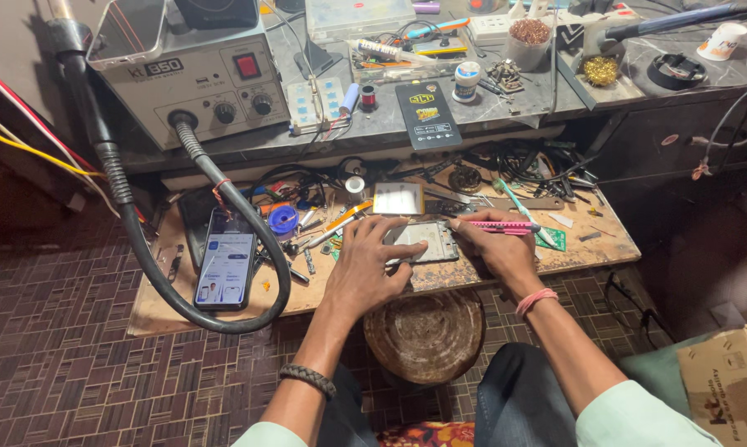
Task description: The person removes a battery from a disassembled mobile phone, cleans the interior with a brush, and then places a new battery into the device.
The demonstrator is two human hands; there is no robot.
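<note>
Landmark: phone frame (423,242), flat on the surface (307,298), near its front edge.

Left hand (365,265): fingers spread wide, pressing down on the frame's left part, gripping nothing. Right hand (498,247): closed around a pink cutter (499,225), which lies across the frame's right end, tip pointing toward the frame.

Left of the frame: a lit phone (226,258) lying inside the loop of a black hose (183,306). Just behind the frame: a small bright screen panel (398,199), with loose tweezers, screws and wire around it. Farther back, raised shelf: grey rework station (200,74), dark flat packet (427,116), solder clutter.

Risks (judgement): cutter could slip off the frame's rim toward the left fingers, since they sit close in the blade's line. Frame could skate on the surface if the press eases. A sweep of either wrist could knock small parts off the front edge.

Room: tight behind and left of the frame; some bare board right of it; the front edge is just beside both wrists.
</note>
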